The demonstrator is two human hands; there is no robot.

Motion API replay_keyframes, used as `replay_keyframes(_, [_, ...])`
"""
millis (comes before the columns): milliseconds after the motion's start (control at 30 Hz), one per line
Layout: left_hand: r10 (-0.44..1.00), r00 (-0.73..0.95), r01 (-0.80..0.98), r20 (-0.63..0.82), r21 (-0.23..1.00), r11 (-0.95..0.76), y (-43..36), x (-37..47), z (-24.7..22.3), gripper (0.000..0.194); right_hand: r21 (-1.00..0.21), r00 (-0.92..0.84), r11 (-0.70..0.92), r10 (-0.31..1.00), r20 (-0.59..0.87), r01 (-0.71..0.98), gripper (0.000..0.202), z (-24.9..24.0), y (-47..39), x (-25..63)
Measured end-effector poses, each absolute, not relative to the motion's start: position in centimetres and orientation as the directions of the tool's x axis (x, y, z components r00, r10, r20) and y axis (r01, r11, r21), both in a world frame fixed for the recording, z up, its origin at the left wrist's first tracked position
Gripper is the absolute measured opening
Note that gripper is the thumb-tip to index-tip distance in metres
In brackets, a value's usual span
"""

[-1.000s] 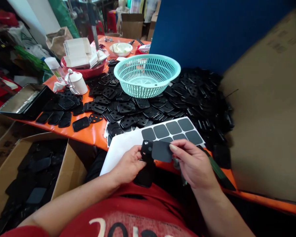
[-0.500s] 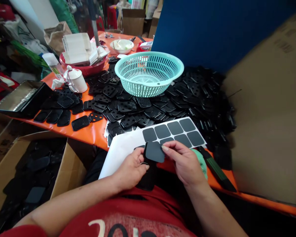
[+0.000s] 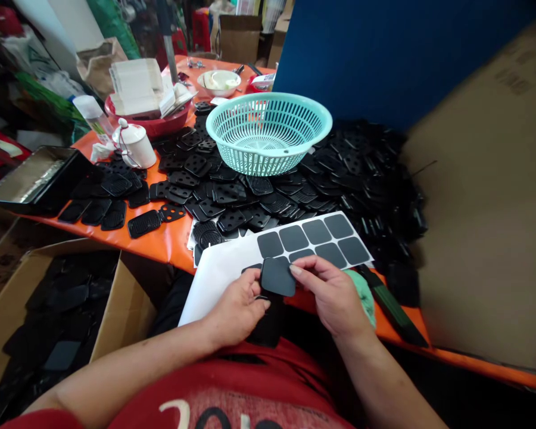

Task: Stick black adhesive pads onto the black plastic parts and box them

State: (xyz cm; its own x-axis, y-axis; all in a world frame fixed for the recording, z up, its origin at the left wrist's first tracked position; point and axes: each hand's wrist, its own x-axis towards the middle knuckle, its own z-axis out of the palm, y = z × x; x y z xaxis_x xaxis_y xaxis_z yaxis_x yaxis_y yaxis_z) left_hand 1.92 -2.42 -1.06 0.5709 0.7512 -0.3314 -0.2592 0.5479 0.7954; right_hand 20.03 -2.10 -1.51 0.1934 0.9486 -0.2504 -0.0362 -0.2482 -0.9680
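Note:
My left hand [image 3: 239, 307] is closed on a black hinged plastic plate [image 3: 268, 325], whose lower leaf hangs down in front of my shirt. A dark grey rounded-square sticker [image 3: 277, 277] covers the upper leaf. At its right edge my right hand [image 3: 333, 292] pinches the sticker between thumb and fingers. Whether the sticker is stuck down all over cannot be seen. Just behind my hands lies a white backing sheet [image 3: 218, 271] with rows of the same grey stickers [image 3: 317, 232]; its left part is bare and bends over the table edge.
Black plastic plates [image 3: 232, 192] are heaped across the orange table [image 3: 170, 238]. A mint basket [image 3: 268, 143] sits on them. At left are a white lidded mug [image 3: 136, 146], a black tray [image 3: 31, 179] and a carton [image 3: 109, 316] of plates. A large cardboard sheet [image 3: 486, 208] stands at right.
The sticker has shifted slightly left and down with my right fingertips, and now lines up more squarely over the black plate. My left hand keeps its hold.

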Motion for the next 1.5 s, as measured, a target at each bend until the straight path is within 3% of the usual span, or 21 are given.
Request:
replay_keyframes(800, [0.746, 0.562, -0.269, -0.357, 0.774, 0.573, -2.2, 1.9, -0.8, 0.035, -0.961, 0.193, -0.256, 0.943, -0.272, -0.101, 0.029, -1.8, -2.1, 20.0])
replay_keyframes(1200, [0.753, 0.567, -0.271, -0.335, 0.788, 0.554, -2.2, 1.9, -0.5, 0.035, -0.971, 0.199, -0.240, 0.952, -0.234, 0.006, 0.030, -1.5, -2.1, 19.9])
replay_keyframes(1500, [0.762, 0.570, -0.271, -0.308, 0.805, 0.528, -2.4, 1.7, -1.1, 0.034, -0.954, 0.213, -0.163, 0.971, -0.110, 0.251, 0.023, -0.9, -2.2, 19.5])
